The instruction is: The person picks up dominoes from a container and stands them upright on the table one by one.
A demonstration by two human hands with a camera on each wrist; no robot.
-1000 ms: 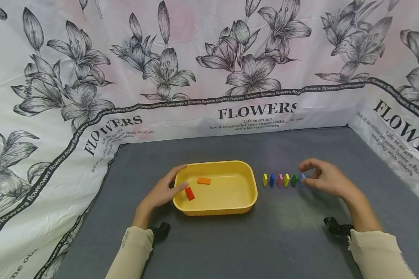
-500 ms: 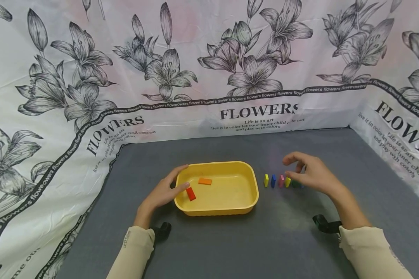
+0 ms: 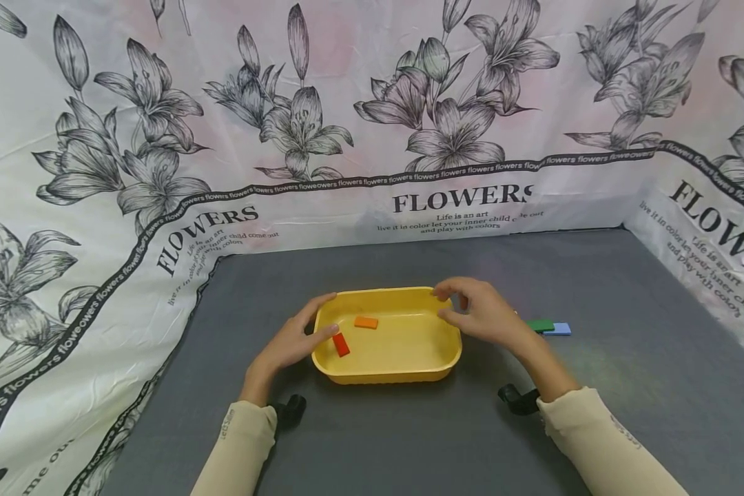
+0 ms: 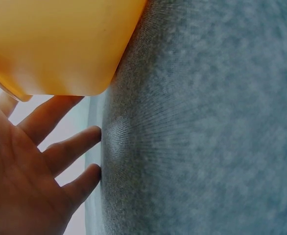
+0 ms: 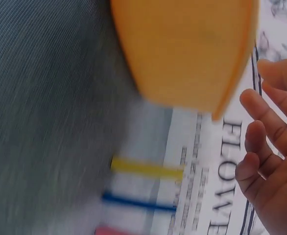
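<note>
My left hand [image 3: 288, 342] rests against the left end of the yellow tray [image 3: 403, 372], which sits near the middle of the grey bench [image 3: 372, 441]. Its fingers are straight and spread, the thumb over the rim, and it grips nothing; the left wrist view shows the same open palm [image 4: 21, 181] beside the tray's outer wall [image 4: 60, 44].

My right hand [image 3: 480, 317] hovers at the tray's right end, just over its far right corner. The fingers are loosely curved, thumb and forefinger apart, and I see nothing held between them. In the right wrist view the hand [image 5: 273, 161] is relaxed and empty beside the tray's wall [image 5: 182, 49].

Inside the tray lie two blocks, both flat at its left end: an orange block [image 3: 366, 322] and a red block [image 3: 340, 344], the red one close to my left fingertips.

To the right of the tray, on the bench, a green block [image 3: 541, 325] and a light blue block [image 3: 559, 329] lie flat, touching each other. The right wrist view, blurred, shows a yellow block [image 5: 146, 168], a blue block [image 5: 138, 202] and a pink block [image 5: 116, 230] on the bench under my right hand.
</note>
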